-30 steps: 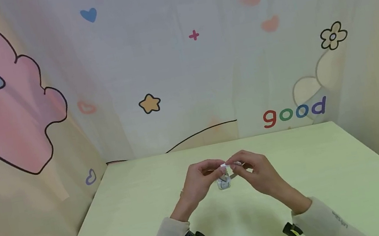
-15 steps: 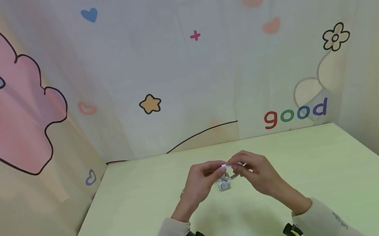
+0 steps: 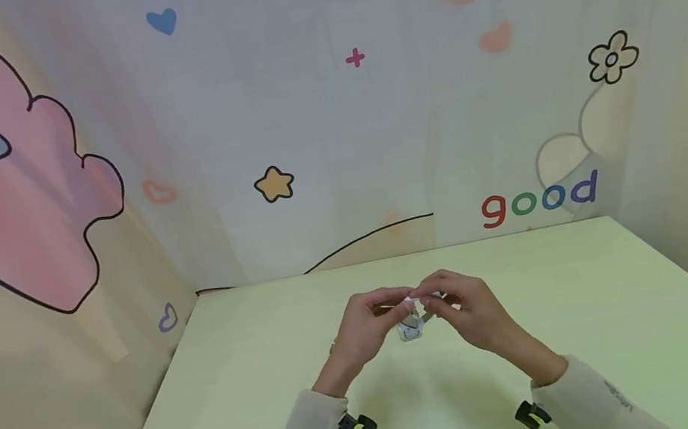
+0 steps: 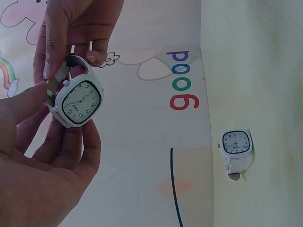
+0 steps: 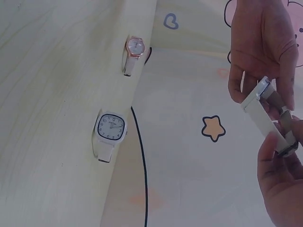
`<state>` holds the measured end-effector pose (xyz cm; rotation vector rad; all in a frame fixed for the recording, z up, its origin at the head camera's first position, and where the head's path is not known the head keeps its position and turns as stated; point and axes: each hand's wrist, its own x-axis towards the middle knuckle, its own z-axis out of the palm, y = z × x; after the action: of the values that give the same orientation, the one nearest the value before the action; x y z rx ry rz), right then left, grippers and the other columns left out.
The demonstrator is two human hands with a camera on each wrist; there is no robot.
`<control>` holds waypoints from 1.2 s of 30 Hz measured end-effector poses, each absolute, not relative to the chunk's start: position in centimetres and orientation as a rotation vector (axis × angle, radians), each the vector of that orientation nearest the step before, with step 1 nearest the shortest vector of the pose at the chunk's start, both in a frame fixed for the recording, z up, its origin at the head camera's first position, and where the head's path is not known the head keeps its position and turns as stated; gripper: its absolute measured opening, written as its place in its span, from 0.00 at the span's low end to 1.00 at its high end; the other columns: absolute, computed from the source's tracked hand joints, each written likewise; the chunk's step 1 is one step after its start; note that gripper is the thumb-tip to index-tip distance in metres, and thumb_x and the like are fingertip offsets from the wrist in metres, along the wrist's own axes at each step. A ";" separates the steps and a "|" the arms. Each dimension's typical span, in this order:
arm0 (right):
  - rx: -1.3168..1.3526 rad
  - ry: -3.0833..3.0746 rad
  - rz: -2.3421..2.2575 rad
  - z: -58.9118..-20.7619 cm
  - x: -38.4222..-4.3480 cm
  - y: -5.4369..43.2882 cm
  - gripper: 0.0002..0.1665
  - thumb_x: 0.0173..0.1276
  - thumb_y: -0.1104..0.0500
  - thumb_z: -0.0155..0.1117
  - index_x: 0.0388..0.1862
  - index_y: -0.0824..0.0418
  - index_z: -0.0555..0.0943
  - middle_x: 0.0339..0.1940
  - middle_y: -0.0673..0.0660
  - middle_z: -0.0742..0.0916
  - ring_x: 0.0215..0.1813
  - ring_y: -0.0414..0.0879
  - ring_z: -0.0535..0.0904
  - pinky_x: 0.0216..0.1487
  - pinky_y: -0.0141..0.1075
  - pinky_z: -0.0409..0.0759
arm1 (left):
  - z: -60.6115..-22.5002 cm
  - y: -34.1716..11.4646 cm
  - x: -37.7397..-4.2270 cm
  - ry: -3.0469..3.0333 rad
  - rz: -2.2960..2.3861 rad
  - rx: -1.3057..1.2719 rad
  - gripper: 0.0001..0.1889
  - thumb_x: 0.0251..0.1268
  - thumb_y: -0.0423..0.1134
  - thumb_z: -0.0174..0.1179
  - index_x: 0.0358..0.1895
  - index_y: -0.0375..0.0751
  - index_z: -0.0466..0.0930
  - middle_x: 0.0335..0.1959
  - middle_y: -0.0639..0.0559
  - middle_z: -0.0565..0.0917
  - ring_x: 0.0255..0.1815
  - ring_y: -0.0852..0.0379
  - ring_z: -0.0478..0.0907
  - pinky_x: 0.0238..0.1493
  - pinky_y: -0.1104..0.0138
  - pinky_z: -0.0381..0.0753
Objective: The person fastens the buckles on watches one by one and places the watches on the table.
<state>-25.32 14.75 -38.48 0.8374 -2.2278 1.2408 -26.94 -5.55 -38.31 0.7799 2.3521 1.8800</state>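
Note:
A white square-faced wristwatch [image 3: 410,332] hangs between my two hands over the table. Its dial shows in the left wrist view, a watch face [image 4: 81,102] with a dark rim. My left hand [image 3: 362,325] pinches one side of the white strap, thumb and fingertips meeting there. The fingertips of my right hand [image 3: 469,306] pinch the strap close beside them. From the right wrist side, the strap [image 5: 262,118] appears bent into a loop, with the two hands at its ends. Fingers cover part of the strap and its buckle.
On the table [image 3: 242,383] in the right wrist view lie a rose-gold round watch [image 5: 136,46] and a white square watch [image 5: 111,126]. A white square watch [image 4: 236,143] also lies in the left wrist view. A printed curtain [image 3: 327,111] stands behind the table.
The fingertips of both hands have drawn slightly closer together at the strap, covering more of its white end. The hands otherwise keep nearly the same place; the head view has shifted a little.

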 end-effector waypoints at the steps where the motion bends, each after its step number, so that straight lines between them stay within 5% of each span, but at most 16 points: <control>1: 0.827 -2.236 1.242 -38.5 -25.3 14.8 0.10 0.67 0.66 0.65 0.46 0.57 0.85 0.41 0.53 0.87 0.38 0.42 0.83 0.39 0.30 0.84 | -38.3 -5.5 -26.9 2.345 1.879 0.774 0.13 0.67 0.45 0.63 0.52 0.49 0.85 0.51 0.48 0.87 0.50 0.49 0.85 0.53 0.63 0.82; 12: 0.681 -2.291 1.272 -38.6 -25.0 15.1 0.09 0.69 0.62 0.64 0.47 0.58 0.81 0.41 0.53 0.89 0.42 0.41 0.85 0.51 0.27 0.81 | -38.3 -5.3 -26.8 2.352 1.944 0.682 0.11 0.66 0.46 0.65 0.48 0.50 0.85 0.46 0.51 0.87 0.48 0.48 0.84 0.54 0.63 0.82; 20: 0.752 -2.282 1.277 -38.4 -25.0 15.3 0.08 0.69 0.61 0.65 0.45 0.56 0.83 0.40 0.52 0.89 0.41 0.39 0.86 0.48 0.29 0.83 | -38.3 -5.3 -26.8 2.381 1.867 0.767 0.11 0.66 0.47 0.64 0.48 0.51 0.86 0.47 0.53 0.87 0.47 0.58 0.82 0.54 0.63 0.80; 28: 0.689 -2.312 1.277 -38.4 -25.0 15.3 0.21 0.67 0.60 0.68 0.58 0.55 0.76 0.41 0.54 0.90 0.40 0.40 0.86 0.46 0.29 0.83 | -38.2 -5.0 -26.9 2.347 1.991 0.685 0.12 0.66 0.45 0.64 0.50 0.50 0.84 0.46 0.49 0.86 0.43 0.55 0.84 0.52 0.61 0.83; 36: 0.658 -2.299 1.316 -38.1 -24.9 15.6 0.17 0.68 0.62 0.65 0.56 0.57 0.81 0.39 0.56 0.90 0.33 0.38 0.85 0.40 0.28 0.84 | -38.2 -4.9 -26.7 2.297 2.051 0.710 0.12 0.66 0.41 0.64 0.51 0.46 0.84 0.46 0.44 0.85 0.41 0.56 0.84 0.42 0.63 0.87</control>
<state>-24.90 15.57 -38.14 0.6577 -2.2988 1.3160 -26.74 -4.93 -38.24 0.7103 2.2968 2.0514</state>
